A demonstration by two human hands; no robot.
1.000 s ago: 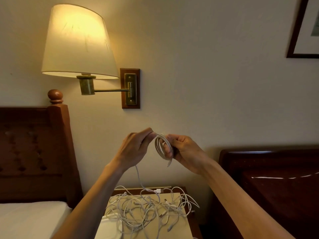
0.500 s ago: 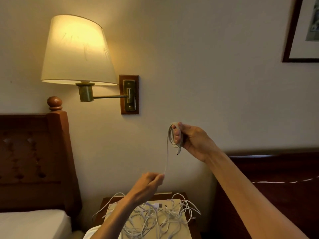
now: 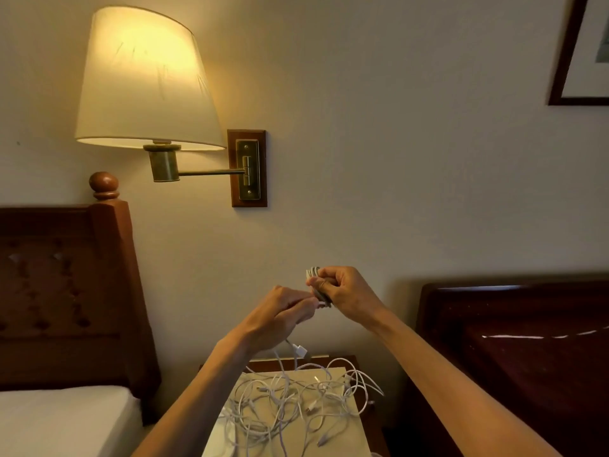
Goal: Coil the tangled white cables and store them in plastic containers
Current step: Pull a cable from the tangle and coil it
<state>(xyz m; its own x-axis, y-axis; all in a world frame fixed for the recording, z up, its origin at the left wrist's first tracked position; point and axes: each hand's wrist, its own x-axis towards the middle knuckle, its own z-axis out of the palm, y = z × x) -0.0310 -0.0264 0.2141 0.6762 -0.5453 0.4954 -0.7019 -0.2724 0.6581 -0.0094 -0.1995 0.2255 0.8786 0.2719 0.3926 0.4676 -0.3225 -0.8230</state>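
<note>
The right hand [image 3: 342, 291] is gripping a small coil of white cable [image 3: 314, 282], fingers curled round the bunched loops, which are showing thin, pale and tightly gathered above and beside the knuckles. The left hand [image 3: 283, 313] is pinching the loose strand of that same cable just beside the coil, fingertips pressed together, and a white plug end [image 3: 300, 351] is dangling below its wrist. Both hands are hovering in the air in front of the wall, above the nightstand.

Below them, a tangled heap of white cables [image 3: 296, 400] is lying on a beige sheet [image 3: 349, 433] covering the nightstand [image 3: 346, 359]; the strands are too knotted to count. One lit wall lamp [image 3: 145, 84] is glowing above, with one wooden headboard [image 3: 62, 291] to each side.
</note>
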